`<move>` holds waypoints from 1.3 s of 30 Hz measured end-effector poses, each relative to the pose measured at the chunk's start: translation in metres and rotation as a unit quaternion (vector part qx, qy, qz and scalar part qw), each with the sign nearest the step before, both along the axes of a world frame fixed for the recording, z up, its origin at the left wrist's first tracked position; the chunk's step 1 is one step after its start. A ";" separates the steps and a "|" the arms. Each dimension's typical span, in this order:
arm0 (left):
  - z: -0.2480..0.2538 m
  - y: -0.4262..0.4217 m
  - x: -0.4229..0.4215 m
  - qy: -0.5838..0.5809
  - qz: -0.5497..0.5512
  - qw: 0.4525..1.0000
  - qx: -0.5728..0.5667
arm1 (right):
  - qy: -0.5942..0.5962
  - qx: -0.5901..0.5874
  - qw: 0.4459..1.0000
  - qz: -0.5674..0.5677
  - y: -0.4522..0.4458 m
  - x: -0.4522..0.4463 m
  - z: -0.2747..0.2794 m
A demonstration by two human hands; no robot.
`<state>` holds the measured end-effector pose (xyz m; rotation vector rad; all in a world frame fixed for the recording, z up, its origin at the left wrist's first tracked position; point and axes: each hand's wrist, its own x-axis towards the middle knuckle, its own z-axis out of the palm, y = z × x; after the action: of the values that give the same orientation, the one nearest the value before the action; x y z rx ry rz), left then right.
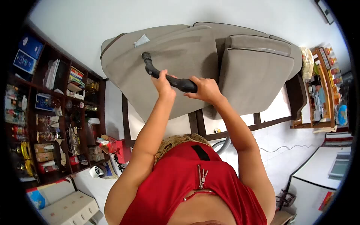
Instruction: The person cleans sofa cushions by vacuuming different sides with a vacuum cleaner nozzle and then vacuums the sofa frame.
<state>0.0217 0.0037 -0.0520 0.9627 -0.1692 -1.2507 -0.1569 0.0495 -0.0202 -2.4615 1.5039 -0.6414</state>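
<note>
My left hand (164, 84) is wrapped around the middle of a black vacuum cleaner handle (183, 84). Further back, near its thick end, my right hand (207, 90) grips the same handle. Its curved front end with a small round head touches a large grey-beige sofa cushion (180, 67), on which darker streaks show. A crumpled pale cloth or paper (141, 40) lies near the cushion's upper edge. To the right, another grey cushion (255, 80) leans in a tilted position. A grey hose (225, 145) shows behind my right forearm; where it joins the handle is hidden.
The dark wooden sofa frame (200, 122) with pale panels lies below the cushions. A crowded dark shelf unit (65, 97) stands at left, a red box (119, 150) beside it. At right is a wooden rack (326, 90) with bottles. A thin cord (288, 147) crosses the floor.
</note>
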 end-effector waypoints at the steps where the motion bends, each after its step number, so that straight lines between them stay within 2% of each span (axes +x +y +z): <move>1: -0.009 -0.006 0.006 -0.005 -0.009 1.000 0.014 | 0.006 -0.008 1.000 -0.010 -0.003 0.001 -0.005; 5: -0.031 -0.024 -0.024 0.001 -0.050 0.999 -0.021 | 0.014 -0.018 0.999 -0.042 -0.006 -0.023 -0.011; 11: -0.012 -0.021 -0.143 0.025 -0.107 0.993 -0.031 | 0.069 0.009 0.985 -0.158 0.020 -0.116 0.003; 18: -0.009 -0.019 -0.243 0.058 -0.213 0.975 -0.023 | 0.061 0.007 0.962 -0.268 0.055 -0.183 0.011; 21: 0.004 -0.008 -0.235 0.067 -0.251 0.964 -0.046 | 0.059 -0.025 0.964 -0.258 0.067 -0.180 0.016; 24: 0.033 0.014 -0.193 0.035 -0.164 0.983 -0.071 | 0.001 -0.052 0.981 -0.185 0.063 -0.155 0.018; 27: 0.009 0.004 -0.123 0.010 -0.104 0.992 -0.076 | -0.044 -0.047 0.993 -0.104 0.039 -0.110 0.008; 29: 0.014 0.001 -0.077 -0.055 -0.073 0.993 -0.070 | -0.041 -0.013 0.998 -0.050 0.018 -0.076 -0.001; 31: 0.009 -0.011 -0.045 -0.053 -0.023 0.998 -0.029 | -0.055 -0.017 0.998 -0.022 0.000 -0.046 -0.007; 33: 0.006 -0.028 -0.023 -0.079 -0.025 0.996 -0.020 | -0.035 -0.001 0.999 -0.019 -0.016 -0.032 -0.009; 36: -0.005 -0.052 -0.022 -0.037 -0.057 0.998 0.005 | -0.030 0.011 0.999 -0.028 -0.031 -0.034 -0.008; 39: -0.004 -0.059 -0.067 -0.045 -0.085 0.995 -0.023 | -0.023 -0.011 0.997 -0.068 -0.028 -0.071 -0.004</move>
<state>-0.0458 -0.0552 -0.0562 0.9799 -0.3546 -1.3531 -0.2277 0.0216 -0.0245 -2.3576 1.6668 -0.7370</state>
